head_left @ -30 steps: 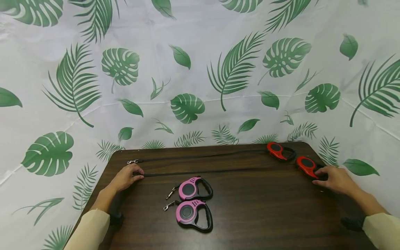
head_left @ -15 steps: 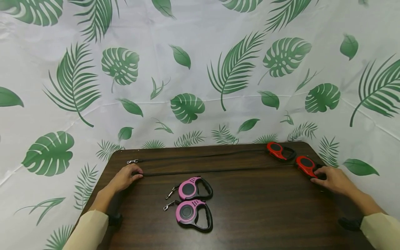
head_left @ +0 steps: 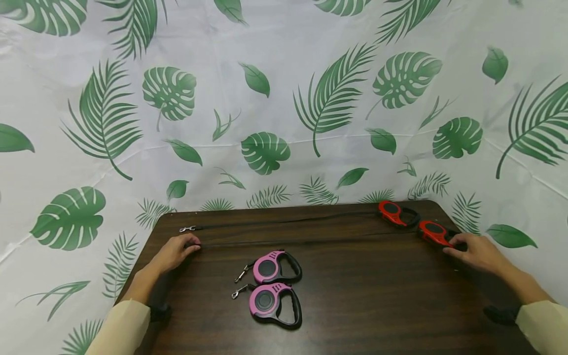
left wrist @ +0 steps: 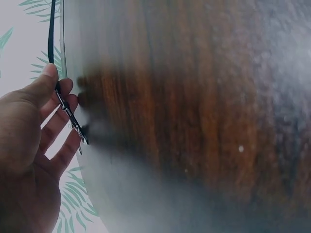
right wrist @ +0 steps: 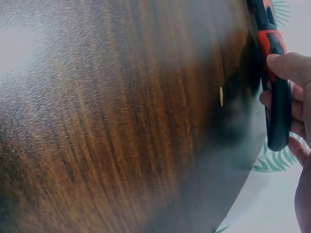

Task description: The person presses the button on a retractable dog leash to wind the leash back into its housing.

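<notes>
My left hand [head_left: 188, 246] pinches the metal clip [left wrist: 71, 119] at the end of a black leash strap [head_left: 310, 241] near the table's left edge. In the left wrist view the left hand [left wrist: 57, 91] has its thumb on the strap just above the clip. The strap runs across to a red retractable leash [head_left: 433, 232] at the far right. My right hand [head_left: 453, 245] grips its black handle [right wrist: 278, 104], fingers curled round it. A second red leash [head_left: 392, 212] lies behind it, its strap pulled out to a loose clip [head_left: 188, 229].
Two pink retractable leashes [head_left: 269, 268] [head_left: 267, 301] lie side by side near the middle of the dark wooden table [head_left: 390, 301], straps wound in. A leaf-printed white sheet [head_left: 284, 98] hangs behind and round the table.
Both hands have shifted slightly toward the table's far side, carrying the stretched strap and the red leash with them. The other leashes have not moved.
</notes>
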Tool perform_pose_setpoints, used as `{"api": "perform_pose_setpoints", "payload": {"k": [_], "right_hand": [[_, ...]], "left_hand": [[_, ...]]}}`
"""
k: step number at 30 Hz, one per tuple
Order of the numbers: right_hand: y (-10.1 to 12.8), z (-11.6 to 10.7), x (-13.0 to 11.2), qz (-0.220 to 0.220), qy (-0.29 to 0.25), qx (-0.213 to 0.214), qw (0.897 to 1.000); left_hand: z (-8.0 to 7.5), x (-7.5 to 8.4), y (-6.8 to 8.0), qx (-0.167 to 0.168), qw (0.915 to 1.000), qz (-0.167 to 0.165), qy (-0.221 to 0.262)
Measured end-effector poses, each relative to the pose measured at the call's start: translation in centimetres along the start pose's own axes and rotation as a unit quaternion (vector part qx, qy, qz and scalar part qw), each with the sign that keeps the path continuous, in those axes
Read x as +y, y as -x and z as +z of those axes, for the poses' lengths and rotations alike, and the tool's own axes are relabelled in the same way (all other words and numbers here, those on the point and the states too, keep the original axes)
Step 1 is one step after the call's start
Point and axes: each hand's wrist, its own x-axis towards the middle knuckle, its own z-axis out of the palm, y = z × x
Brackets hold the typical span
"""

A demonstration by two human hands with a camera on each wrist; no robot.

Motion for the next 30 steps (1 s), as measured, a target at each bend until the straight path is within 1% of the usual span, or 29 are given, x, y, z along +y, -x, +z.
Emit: {"api": "perform_pose_setpoints", "payload": {"k": [3,12,17,19,22,25,30], "right_hand": [[-0.2,-0.2,-0.2,0.009,-0.007,0.003,1.0],[-1.0,-1.0,-0.8,0.022,-0.03,0.038,0.999],[-1.4,-1.2,-1.0,0.013,-0.034,0.071,0.997],[-1.6,-1.3,-1.1,0.009,-0.033,0.078,0.996],[-1.6,-1.5,-1.4,0.008,-0.032,0.078,0.996],[-1.6,-1.9,-1.6,0.01,-0.038,0.071,0.997],[-1.5,-2.5,-1.8,0.024,-0.061,0.061,0.996]], "left_hand": [[-0.1,0.0,0.1,0.002,1.0,-0.001,0.003],[-0.3,-0.3,0.4,0.005,0.9998,0.008,0.017],[-0.8,-0.1,0.7,0.002,0.9999,0.005,0.012],[-0.9,0.0,0.7,0.001,0.9999,0.002,0.012],[-1.1,0.1,0.7,-0.003,0.9999,-0.001,0.011],[-1.3,0.1,0.7,-0.001,1.0,0.006,0.006],[-1.7,0.0,0.8,0.019,0.9992,0.033,-0.009]]}}
